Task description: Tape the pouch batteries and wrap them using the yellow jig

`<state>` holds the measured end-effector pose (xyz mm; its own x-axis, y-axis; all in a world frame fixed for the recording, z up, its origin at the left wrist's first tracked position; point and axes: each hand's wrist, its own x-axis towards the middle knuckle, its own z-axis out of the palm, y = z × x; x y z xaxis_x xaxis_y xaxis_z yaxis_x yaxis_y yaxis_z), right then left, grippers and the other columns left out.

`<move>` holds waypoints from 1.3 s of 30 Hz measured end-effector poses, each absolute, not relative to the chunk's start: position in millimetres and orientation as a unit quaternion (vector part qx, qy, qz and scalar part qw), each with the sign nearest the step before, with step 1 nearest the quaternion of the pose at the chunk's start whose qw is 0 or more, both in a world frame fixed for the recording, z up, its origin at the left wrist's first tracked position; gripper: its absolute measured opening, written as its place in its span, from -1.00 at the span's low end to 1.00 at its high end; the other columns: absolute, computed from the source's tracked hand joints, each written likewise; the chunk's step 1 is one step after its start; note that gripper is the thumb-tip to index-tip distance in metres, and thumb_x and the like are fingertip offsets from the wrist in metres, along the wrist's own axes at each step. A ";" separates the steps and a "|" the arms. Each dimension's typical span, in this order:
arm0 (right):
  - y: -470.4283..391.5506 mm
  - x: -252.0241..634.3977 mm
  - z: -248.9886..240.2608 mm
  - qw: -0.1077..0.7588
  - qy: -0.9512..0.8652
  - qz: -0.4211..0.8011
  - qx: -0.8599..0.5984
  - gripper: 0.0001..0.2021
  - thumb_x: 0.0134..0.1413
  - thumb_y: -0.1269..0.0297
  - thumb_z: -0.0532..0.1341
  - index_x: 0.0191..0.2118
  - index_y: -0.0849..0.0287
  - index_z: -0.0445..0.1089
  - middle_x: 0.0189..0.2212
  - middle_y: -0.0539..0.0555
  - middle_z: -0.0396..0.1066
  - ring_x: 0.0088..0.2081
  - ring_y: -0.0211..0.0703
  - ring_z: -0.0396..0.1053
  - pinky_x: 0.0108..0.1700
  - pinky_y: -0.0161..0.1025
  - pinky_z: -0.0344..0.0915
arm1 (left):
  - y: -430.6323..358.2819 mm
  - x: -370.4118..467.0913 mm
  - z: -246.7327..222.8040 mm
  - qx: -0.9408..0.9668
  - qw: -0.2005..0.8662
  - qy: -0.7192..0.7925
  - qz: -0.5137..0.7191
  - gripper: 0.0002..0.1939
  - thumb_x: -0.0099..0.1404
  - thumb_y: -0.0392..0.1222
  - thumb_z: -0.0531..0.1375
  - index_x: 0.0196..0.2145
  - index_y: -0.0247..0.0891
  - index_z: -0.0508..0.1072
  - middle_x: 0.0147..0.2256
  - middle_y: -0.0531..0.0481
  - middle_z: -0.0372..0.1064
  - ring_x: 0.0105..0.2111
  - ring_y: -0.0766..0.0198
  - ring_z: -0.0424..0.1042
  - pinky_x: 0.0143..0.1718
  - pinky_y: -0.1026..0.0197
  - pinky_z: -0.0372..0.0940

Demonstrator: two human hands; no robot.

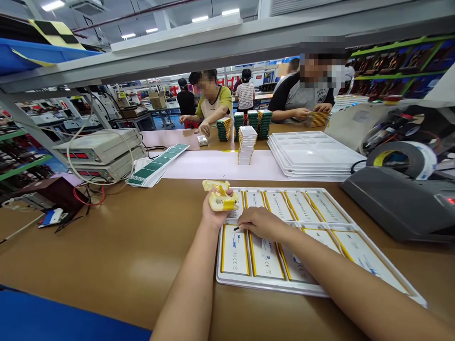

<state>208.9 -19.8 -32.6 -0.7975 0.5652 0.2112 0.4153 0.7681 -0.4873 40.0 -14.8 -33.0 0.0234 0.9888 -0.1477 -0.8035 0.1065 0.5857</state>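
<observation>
By the tray's (249, 283) far-left corner, the left hand (212, 216) curls round a yellowish holder (223, 204), probably light, best side-gripped; the right hand (265, 225) pinches something dark (236, 228).

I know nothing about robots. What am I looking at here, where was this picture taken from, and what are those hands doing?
There is no robot: these are a person's two bare hands. The one picture comes from a camera worn on their head, looking forward and down.

On the brown table is a white tray of flat white packs with yellow edges. The left hand holds a cream and yellow piece. The right hand is over the tray, with a small dark thing at its fingertips, too small to name.

Beyond stand a stack of thin packs and a pile of trays. A grey machine sits at the right. Two people work across the table.
</observation>
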 end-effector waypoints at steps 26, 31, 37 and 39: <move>-12.5 209.1 -30.1 0.132 -0.926 0.224 -0.275 -0.89 -0.07 0.22 0.12 -0.49 0.09 0.33 -0.41 -0.09 0.38 -0.39 -0.27 0.27 -0.44 -0.36 0.01 | -9.5 43.9 -33.7 0.180 0.703 0.272 0.632 -0.72 0.09 -0.06 0.09 -0.32 -0.32 0.35 -0.41 -0.11 0.34 -0.34 0.18 0.36 -0.28 0.07 0.25; -14.7 206.5 -28.6 0.127 -0.919 0.226 -0.296 -0.90 -0.08 0.23 0.13 -0.49 0.10 0.32 -0.39 -0.09 0.38 -0.37 -0.29 0.28 -0.42 -0.38 0.03 | -9.7 43.6 -33.3 0.180 0.697 0.288 0.632 -0.72 0.08 -0.06 0.08 -0.34 -0.33 0.36 -0.39 -0.13 0.34 -0.35 0.19 0.36 -0.30 0.09 0.26; -17.7 206.5 -23.6 0.114 -0.921 0.240 -0.284 -0.90 -0.08 0.24 0.13 -0.48 0.11 0.34 -0.39 -0.07 0.38 -0.36 -0.28 0.28 -0.41 -0.37 0.04 | -10.3 44.2 -32.2 0.185 0.691 0.287 0.638 -0.72 0.08 -0.07 0.10 -0.33 -0.34 0.36 -0.38 -0.12 0.35 -0.34 0.21 0.35 -0.28 0.13 0.26; -19.2 205.2 -23.6 0.122 -0.921 0.238 -0.284 -0.87 -0.07 0.21 0.13 -0.49 0.12 0.34 -0.39 -0.06 0.38 -0.37 -0.28 0.27 -0.42 -0.37 0.03 | -10.7 44.5 -31.4 0.185 0.691 0.290 0.635 -0.71 0.08 -0.06 0.10 -0.33 -0.35 0.36 -0.37 -0.12 0.34 -0.34 0.21 0.36 -0.28 0.13 0.26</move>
<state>205.2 -19.2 -23.6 -0.8087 0.5815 0.0885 0.4656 0.7248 -0.5078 44.5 -10.7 -31.4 0.0241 0.9859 -0.1656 -0.7711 0.1238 0.6246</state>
